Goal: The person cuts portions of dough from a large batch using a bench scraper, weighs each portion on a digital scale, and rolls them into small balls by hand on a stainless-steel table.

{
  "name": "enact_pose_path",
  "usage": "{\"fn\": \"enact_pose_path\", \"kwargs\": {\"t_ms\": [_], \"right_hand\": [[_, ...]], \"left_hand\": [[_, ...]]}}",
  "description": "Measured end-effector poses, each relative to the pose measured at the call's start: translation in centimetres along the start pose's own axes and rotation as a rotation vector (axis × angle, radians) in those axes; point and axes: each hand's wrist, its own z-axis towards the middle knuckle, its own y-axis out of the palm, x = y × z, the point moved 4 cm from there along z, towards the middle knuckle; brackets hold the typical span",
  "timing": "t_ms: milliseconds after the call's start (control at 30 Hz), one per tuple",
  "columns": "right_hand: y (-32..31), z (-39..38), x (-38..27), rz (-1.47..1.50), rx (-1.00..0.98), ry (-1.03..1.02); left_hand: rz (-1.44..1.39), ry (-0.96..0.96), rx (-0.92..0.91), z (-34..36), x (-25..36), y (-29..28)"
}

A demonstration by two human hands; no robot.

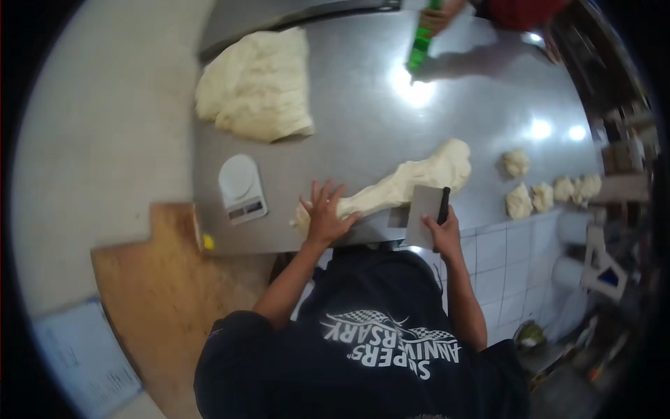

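A long uneven strip of dough (398,187) lies along the near side of the steel table, thicker at its right end. My left hand (326,218) rests on its left end with the fingers spread. In my right hand (445,230) is a bench scraper (421,214), a flat metal blade with a black handle, its blade close to the near edge of the strip. A large pale dough slab (257,87) sits at the far left. Several small dough pieces (518,201) are at the right end of the table.
A white kitchen scale (241,187) stands left of my left hand. Across the steel table (363,98), a co-worker's hand (441,19) holds a green object (420,50), possibly a bottle. A wooden board (174,286) is at the lower left, and white tiles (492,272) show beyond the near edge.
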Motion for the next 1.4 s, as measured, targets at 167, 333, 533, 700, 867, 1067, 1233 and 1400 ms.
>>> {"fn": "enact_pose_path", "kwargs": {"t_ms": [167,333,533,700,867,1067,1233,1400], "right_hand": [[11.3,0.7,-4.3,-0.238,-0.286,-0.282],[18.2,0.6,-5.2,-0.548,-0.321,-0.309],[22.2,-0.8,-3.4,-0.8,-0.218,-0.435],[25.6,-1.6,-2.3,-0.776,-0.159,-0.49],[27.6,-0.6,-1.7,-0.738,-0.201,-0.384],[25.8,1.1,-0.6,-0.334,-0.404,-0.086],[24.8,0.4,-0.8,-0.195,-0.433,0.007],[25.9,-0.3,-1.4,-0.154,-0.49,0.048]], "left_hand": [[0.028,-0.094,0.041,-4.7,-5.0,-0.7],[-0.063,-0.109,0.141,-5.5,-6.5,0.1],[-0.059,-0.12,0.211,-7.5,-6.5,-1.1],[-0.238,-0.105,0.138,-7.3,-8.3,-2.1],[-0.61,-0.172,0.121,-6.0,-11.5,-2.6],[-0.591,-0.182,0.347,-7.5,-14.8,-7.4],[-0.45,-0.162,0.521,-4.9,-20.2,-16.2],[0.004,-0.234,0.529,0.0,-31.6,-10.3]]}}
